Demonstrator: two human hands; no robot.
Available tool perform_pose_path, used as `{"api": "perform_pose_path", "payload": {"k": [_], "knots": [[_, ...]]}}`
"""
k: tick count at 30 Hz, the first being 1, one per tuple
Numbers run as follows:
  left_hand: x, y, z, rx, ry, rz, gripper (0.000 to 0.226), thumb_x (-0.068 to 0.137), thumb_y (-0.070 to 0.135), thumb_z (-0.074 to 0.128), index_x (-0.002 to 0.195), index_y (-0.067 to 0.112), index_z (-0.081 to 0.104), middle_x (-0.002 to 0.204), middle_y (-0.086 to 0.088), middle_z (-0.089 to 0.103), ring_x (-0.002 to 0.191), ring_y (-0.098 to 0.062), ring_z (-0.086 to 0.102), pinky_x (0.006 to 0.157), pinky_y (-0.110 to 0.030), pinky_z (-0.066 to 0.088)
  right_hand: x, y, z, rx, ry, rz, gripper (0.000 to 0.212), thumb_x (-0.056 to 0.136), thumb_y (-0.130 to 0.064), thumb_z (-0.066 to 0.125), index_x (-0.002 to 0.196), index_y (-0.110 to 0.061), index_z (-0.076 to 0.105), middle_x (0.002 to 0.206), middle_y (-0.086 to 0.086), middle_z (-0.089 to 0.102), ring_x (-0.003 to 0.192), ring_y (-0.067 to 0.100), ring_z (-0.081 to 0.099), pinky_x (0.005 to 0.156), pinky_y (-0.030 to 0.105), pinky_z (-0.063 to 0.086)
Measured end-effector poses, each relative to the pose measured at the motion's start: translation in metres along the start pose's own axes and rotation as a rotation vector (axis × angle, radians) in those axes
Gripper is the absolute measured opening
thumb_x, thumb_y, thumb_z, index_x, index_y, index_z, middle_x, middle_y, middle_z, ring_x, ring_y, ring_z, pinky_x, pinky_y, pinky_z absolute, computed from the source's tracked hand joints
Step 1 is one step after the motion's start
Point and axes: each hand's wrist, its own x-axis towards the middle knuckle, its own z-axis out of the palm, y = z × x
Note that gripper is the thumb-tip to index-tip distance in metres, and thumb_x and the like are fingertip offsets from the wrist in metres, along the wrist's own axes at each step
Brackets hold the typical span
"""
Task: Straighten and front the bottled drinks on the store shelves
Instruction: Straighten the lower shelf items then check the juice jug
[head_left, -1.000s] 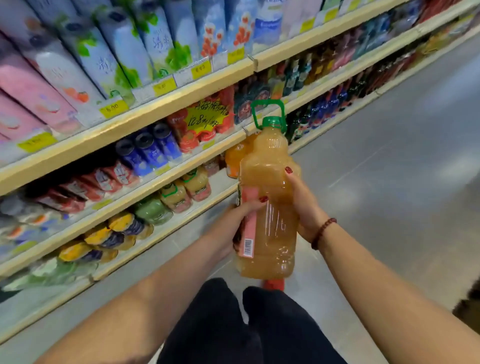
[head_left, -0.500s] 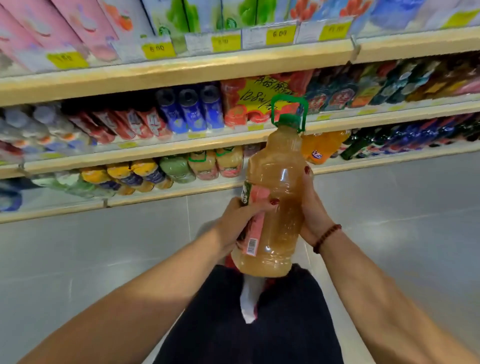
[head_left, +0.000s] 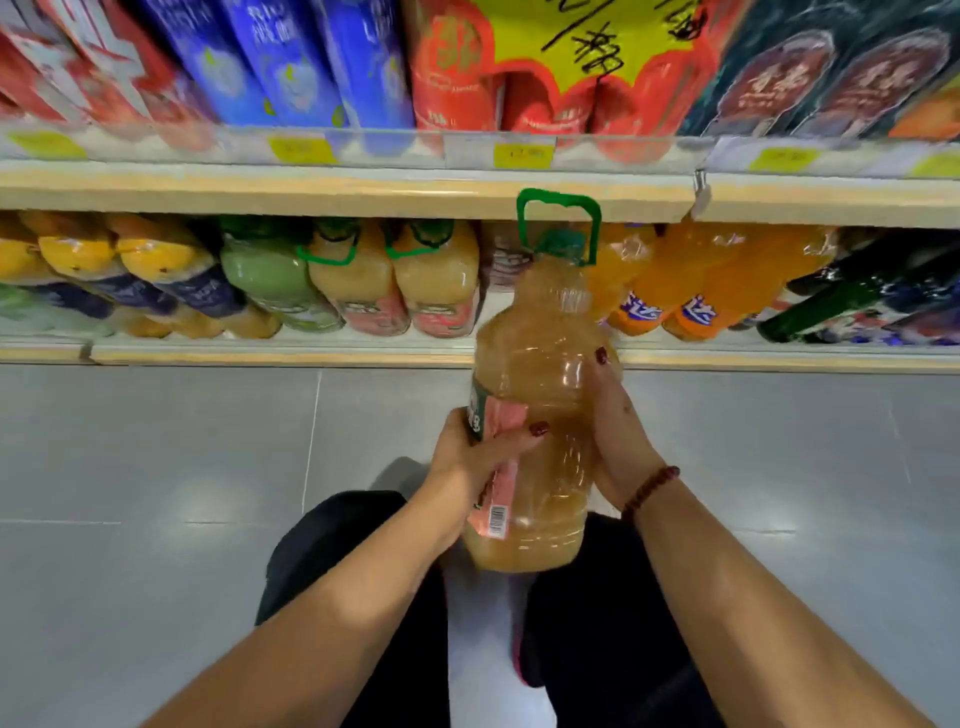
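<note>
1. Currently the juice bottle (head_left: 540, 374) is off the shelf. It is held upright above the floor (head_left: 156, 467), in front of the bottom shelf (head_left: 311, 356), with its green carry handle (head_left: 558, 223) standing up over the cap.
2. Both hands are wrapped on it. The left hand (head_left: 478, 457) grips the labelled side, thumb across the pink label (head_left: 501, 415). The right hand (head_left: 618, 441) cups the opposite side, fingers curled round the back (their tips are hidden).
3. The label sits on the bottle's left side, mostly under the left palm. I judge the turn matters most: rotate the bottle between the palms until the pink panel faces the aisle, like the 2 matching bottles (head_left: 405, 280) on the shelf.
4. The likely slot is the gap just right of those 2 and left of the orange soda bottles (head_left: 675, 280). Dip the handle under the upper shelf edge (head_left: 363, 189) first so it cannot snag.
5. It looks full and heavy, so keep 1 hand low near the base, then set it down level with its neighbours' fronts.
</note>
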Motion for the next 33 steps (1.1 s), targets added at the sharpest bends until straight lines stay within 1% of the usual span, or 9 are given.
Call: {"api": "perform_pose_path", "payload": {"k": [7, 11, 14, 17, 21, 25, 28, 30, 33], "knots": [[0.114, -0.061, -0.010, 0.059, -0.046, 0.270, 0.061, 0.058, 0.036, 0.080, 0.112, 0.012, 0.066, 0.103, -0.016, 0.072, 0.097, -0.034, 0.069, 0.088, -0.054, 0.054, 0.110, 0.069, -0.008, -0.040, -0.031, -0.134, 0.105, 0.044, -0.097, 0.053, 0.134, -0.043, 0.049, 0.130, -0.002, 0.062, 0.121, 0.024, 0.058, 0.103, 0.052, 0.045], [0.163, -0.076, -0.011, 0.049, 0.032, 0.395, 0.050, 0.050, 0.042, 0.085, 0.095, 0.044, 0.064, 0.091, 0.004, 0.075, 0.090, -0.021, 0.073, 0.076, -0.042, 0.058, 0.157, 0.085, -0.008, 0.105, -0.128, -0.268, 0.092, 0.050, -0.087, 0.062, 0.126, -0.035, 0.056, 0.122, -0.001, 0.069, 0.114, 0.022, 0.064, 0.093, 0.043, 0.054], [0.185, -0.076, -0.007, 0.076, 0.085, 0.500, 0.047, 0.045, 0.042, 0.083, 0.086, 0.050, 0.064, 0.084, 0.010, 0.075, 0.080, -0.013, 0.073, 0.066, -0.032, 0.059, 0.179, 0.086, -0.007, 0.110, -0.076, -0.380, 0.078, 0.062, -0.081, 0.057, 0.125, -0.036, 0.054, 0.129, 0.000, 0.063, 0.118, 0.021, 0.061, 0.102, 0.047, 0.048], [0.197, -0.066, -0.005, 0.090, 0.171, 0.575, 0.052, 0.045, 0.036, 0.084, 0.094, 0.035, 0.067, 0.090, 0.002, 0.075, 0.084, -0.018, 0.073, 0.074, -0.044, 0.060, 0.185, 0.074, -0.004, 0.049, -0.033, -0.508, 0.049, 0.082, -0.067, 0.047, 0.118, -0.034, 0.056, 0.128, -0.002, 0.063, 0.119, 0.017, 0.060, 0.105, 0.046, 0.046], [0.200, -0.055, -0.001, 0.073, 0.244, 0.652, 0.059, 0.046, 0.040, 0.087, 0.099, 0.029, 0.066, 0.096, 0.004, 0.075, 0.089, -0.015, 0.072, 0.081, -0.046, 0.059, 0.181, 0.053, 0.005, -0.028, 0.027, -0.601, 0.049, 0.075, -0.074, 0.042, 0.101, -0.036, 0.061, 0.108, -0.017, 0.067, 0.106, 0.005, 0.063, 0.100, 0.039, 0.051], [0.206, -0.041, 0.003, 0.200, 0.330, 0.711, 0.057, 0.041, 0.054, 0.084, 0.092, 0.041, 0.064, 0.088, 0.013, 0.073, 0.088, -0.006, 0.069, 0.081, -0.041, 0.058, 0.185, 0.048, 0.021, 0.084, 0.124, -0.621, 0.057, 0.093, -0.061, 0.038, 0.136, -0.024, 0.042, 0.130, -0.004, 0.054, 0.120, 0.014, 0.054, 0.107, 0.043, 0.043], [0.215, -0.040, 0.000, 0.307, 0.424, 0.708, 0.082, 0.031, 0.062, 0.080, 0.100, 0.026, 0.051, 0.101, 0.003, 0.067, 0.100, -0.020, 0.063, 0.085, -0.044, 0.054, 0.183, 0.053, 0.024, 0.021, 0.119, -0.638, 0.099, 0.067, -0.062, 0.064, 0.145, -0.019, 0.023, 0.137, 0.002, 0.045, 0.121, 0.017, 0.051, 0.103, 0.039, 0.047], [0.218, -0.040, -0.002, 0.338, 0.461, 0.716, 0.080, 0.031, 0.061, 0.076, 0.097, 0.026, 0.048, 0.100, 0.002, 0.065, 0.097, -0.021, 0.063, 0.084, -0.045, 0.054, 0.184, 0.052, 0.023, -0.078, 0.098, -0.665, 0.119, 0.049, -0.057, 0.078, 0.145, -0.018, 0.018, 0.138, 0.004, 0.042, 0.122, 0.017, 0.050, 0.101, 0.039, 0.049], [0.223, -0.040, -0.002, 0.360, 0.462, 0.751, 0.087, 0.032, 0.060, 0.076, 0.104, 0.019, 0.050, 0.100, 0.001, 0.065, 0.098, -0.021, 0.063, 0.085, -0.045, 0.053, 0.189, 0.046, 0.021, -0.102, 0.079, -0.669, 0.131, 0.035, -0.052, 0.086, 0.143, -0.019, 0.021, 0.133, 0.001, 0.046, 0.118, 0.014, 0.054, 0.094, 0.037, 0.053]]}}
